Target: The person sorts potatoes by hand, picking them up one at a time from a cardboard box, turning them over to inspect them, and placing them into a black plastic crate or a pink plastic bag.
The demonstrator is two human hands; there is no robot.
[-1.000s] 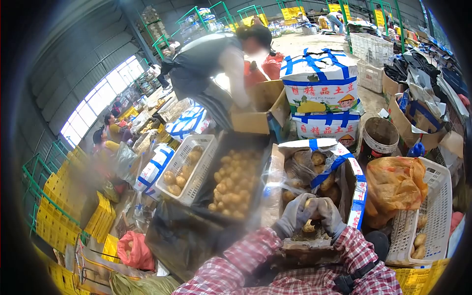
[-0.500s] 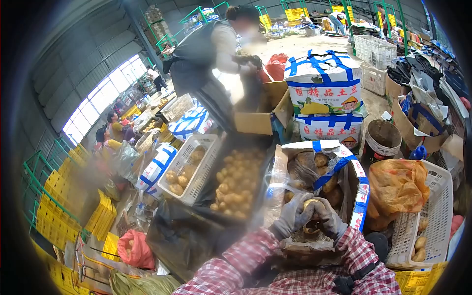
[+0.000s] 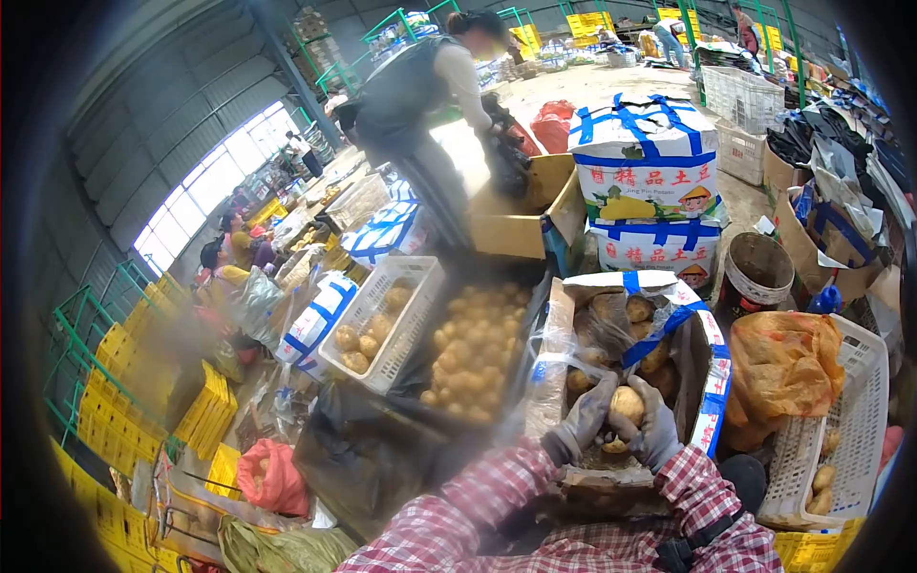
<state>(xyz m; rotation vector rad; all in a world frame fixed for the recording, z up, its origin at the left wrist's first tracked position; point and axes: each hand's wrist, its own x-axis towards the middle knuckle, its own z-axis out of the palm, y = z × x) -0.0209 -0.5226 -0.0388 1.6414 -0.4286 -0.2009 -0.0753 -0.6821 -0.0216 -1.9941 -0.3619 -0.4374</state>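
Note:
A pale potato (image 3: 627, 406) sits between my two gloved hands, just above an opened carton (image 3: 714, 382) with blue tape on its edges. My left hand (image 3: 585, 422) closes on the potato from one side, my right hand (image 3: 657, 430) from the other. Another potato (image 3: 614, 445) shows just below them. Inside the carton, more potatoes (image 3: 655, 357) lie among crumpled clear plastic. Left of the carton, a pile of small potatoes (image 3: 478, 349) rests on dark sheeting.
A white crate (image 3: 420, 320) with potatoes stands at left; another (image 3: 855, 449) at right has an orange net bag (image 3: 778, 368) over it. Taped cartons (image 3: 645, 172) are stacked ahead, beside a bucket (image 3: 757, 272). A co-worker (image 3: 411, 105) bends over an open box (image 3: 506, 234).
The potato in my hands now shows more of its pale surface, held upright between them. The co-worker has leaned further toward the open box, holding a dark bag. The whole view has shifted slightly.

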